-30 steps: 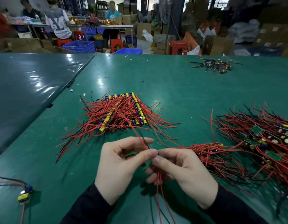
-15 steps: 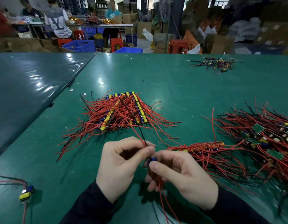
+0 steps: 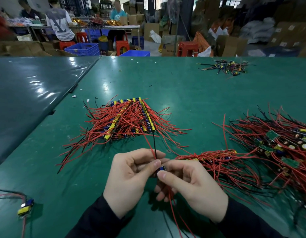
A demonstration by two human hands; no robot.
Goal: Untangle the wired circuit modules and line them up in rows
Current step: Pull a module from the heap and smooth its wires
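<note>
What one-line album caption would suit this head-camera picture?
Both hands, left and right, pinch one wired module between the aligned rows and the tangled heap.

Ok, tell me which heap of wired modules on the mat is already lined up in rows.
The middle heap, just beyond the hands: its yellow and blue parts form straight lines. The right-hand heap is jumbled.
</note>
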